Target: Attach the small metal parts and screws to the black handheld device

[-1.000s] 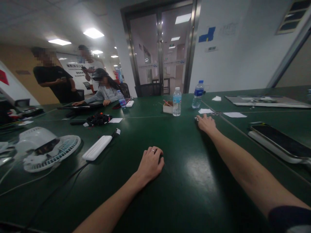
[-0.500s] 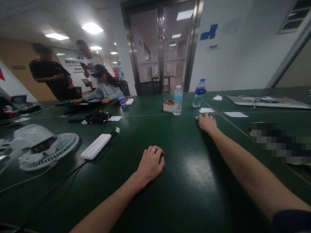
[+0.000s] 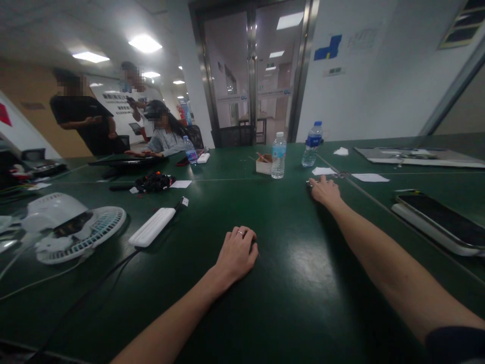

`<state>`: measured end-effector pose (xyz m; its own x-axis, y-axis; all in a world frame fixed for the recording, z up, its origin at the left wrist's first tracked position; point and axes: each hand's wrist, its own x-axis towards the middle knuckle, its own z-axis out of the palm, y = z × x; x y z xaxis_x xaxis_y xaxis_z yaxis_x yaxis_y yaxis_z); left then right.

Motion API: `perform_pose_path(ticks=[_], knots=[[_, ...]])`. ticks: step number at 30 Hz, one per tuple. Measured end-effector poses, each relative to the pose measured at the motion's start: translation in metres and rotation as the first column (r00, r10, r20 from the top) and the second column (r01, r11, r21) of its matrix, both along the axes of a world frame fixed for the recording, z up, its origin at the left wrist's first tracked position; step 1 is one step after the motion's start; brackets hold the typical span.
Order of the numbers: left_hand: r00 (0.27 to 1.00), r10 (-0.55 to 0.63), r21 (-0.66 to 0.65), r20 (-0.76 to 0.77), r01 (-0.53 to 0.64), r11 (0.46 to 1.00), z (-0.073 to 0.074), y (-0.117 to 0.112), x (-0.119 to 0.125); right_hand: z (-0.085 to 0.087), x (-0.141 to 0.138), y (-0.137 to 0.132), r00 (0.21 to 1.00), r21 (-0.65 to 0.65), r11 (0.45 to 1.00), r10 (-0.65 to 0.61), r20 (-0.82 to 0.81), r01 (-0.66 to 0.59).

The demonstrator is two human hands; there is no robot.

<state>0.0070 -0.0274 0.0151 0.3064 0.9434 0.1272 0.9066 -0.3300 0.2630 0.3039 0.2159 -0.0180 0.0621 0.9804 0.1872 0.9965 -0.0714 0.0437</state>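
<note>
My left hand (image 3: 238, 251) rests palm down on the green table (image 3: 276, 298), its fingers bent under and close together; nothing shows in it. Farther off, my right hand (image 3: 325, 191) reaches out over the table with its fingers closed on a small shiny metal piece (image 3: 309, 184), which pokes out at the left of the fingertips. Most of that piece is covered by the fingers, so its kind does not show. Just beyond the right hand lie a white paper (image 3: 323, 171) and some small metal pieces (image 3: 343, 175).
A clear water bottle (image 3: 278, 156), a blue-capped bottle (image 3: 312, 145) and a small open box (image 3: 263, 164) stand ahead. On the left lie a white power strip (image 3: 153, 226) and a fan (image 3: 102, 227). A phone (image 3: 443, 217) lies right. Several people (image 3: 162, 134) are back left.
The view has shifted slightly. Both hands keep nearly the same place and pose, and the right hand still grips the metal piece.
</note>
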Motion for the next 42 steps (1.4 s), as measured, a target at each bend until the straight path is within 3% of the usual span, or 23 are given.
perform_pose_path(ticks=[13, 42], knots=[[0.998, -0.024, -0.045, 0.063, 0.026, 0.999, 0.0016, 0.0002, -0.0025, 0.0025, -0.0029, -0.0054, 1.0, 0.02, 1.0, -0.003, 0.014, 0.002], [0.999, -0.038, 0.047, 0.019, 0.037, 0.998, -0.0027, -0.0003, -0.0021, 0.0027, -0.0026, -0.0033, 1.0, 0.004, 1.0, 0.001, -0.012, -0.001]])
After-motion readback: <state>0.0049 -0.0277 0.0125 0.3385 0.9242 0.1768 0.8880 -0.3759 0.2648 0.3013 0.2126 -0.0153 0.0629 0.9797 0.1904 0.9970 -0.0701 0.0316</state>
